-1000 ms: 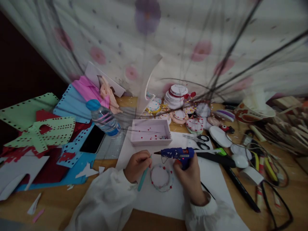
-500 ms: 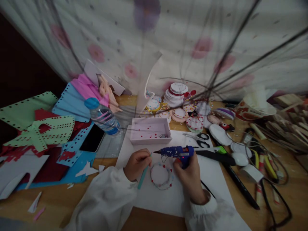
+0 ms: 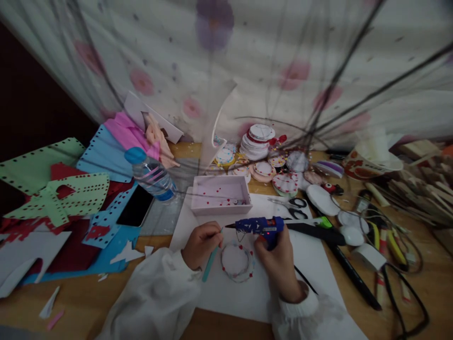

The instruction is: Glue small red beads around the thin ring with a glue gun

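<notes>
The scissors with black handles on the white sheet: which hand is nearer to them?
Right. The right hand, gripping the blue glue gun, sits just below the scissors. The left hand, holding a teal stick, is farther off to their left.

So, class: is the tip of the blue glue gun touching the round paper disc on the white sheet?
Apart. The head view shows the glue gun in the right hand, its tip above and left of the disc, with white sheet between.
</notes>
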`<action>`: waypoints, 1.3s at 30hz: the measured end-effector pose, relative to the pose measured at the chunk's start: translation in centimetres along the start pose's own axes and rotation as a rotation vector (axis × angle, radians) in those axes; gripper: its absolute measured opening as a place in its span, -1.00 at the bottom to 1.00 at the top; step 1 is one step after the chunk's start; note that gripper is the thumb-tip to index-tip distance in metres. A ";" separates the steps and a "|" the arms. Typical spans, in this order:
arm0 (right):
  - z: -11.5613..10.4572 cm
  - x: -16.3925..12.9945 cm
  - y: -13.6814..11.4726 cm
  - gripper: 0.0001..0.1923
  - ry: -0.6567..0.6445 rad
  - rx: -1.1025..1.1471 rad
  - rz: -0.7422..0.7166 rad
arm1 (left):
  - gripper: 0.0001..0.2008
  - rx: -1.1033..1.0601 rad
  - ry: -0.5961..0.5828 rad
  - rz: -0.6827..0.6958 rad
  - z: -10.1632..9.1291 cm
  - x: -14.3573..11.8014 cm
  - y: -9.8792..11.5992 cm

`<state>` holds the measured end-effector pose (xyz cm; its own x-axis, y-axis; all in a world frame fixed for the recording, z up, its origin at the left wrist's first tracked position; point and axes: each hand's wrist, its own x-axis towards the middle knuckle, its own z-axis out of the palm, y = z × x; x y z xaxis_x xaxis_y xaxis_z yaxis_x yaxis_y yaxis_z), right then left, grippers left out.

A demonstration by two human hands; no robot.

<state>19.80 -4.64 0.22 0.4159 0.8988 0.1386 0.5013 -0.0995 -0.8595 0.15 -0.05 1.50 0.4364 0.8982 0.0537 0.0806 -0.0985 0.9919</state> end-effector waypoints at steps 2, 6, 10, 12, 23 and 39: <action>0.0 0.0 0.1 -0.68 -0.003 0.005 0.000 | -0.67 0.000 -0.004 -0.001 0.0 -0.1 0.0; 0.1 -0.1 0.2 -0.68 -0.004 0.009 -0.017 | -0.67 0.010 -0.004 0.000 0.0 -0.1 0.1; 0.1 -0.1 0.0 -0.69 0.004 -0.002 -0.023 | -0.66 0.010 -0.005 0.010 0.0 0.0 0.0; 0.0 -0.1 0.0 -0.70 -0.001 -0.007 -0.030 | -0.67 0.002 -0.005 0.014 -0.1 0.0 -0.1; -0.1 -0.1 0.1 -0.70 -0.013 -0.027 -0.035 | -0.69 -0.021 -0.004 0.023 0.0 -0.1 -0.3; 0.1 -0.1 0.5 -0.66 0.004 -0.020 -0.064 | -0.70 -0.030 -0.004 0.007 0.0 0.0 0.0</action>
<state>19.95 -4.73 -0.21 0.3857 0.9017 0.1952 0.5422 -0.0504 -0.8387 0.12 -0.05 1.50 0.4403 0.8958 0.0607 0.0504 -0.0922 0.9945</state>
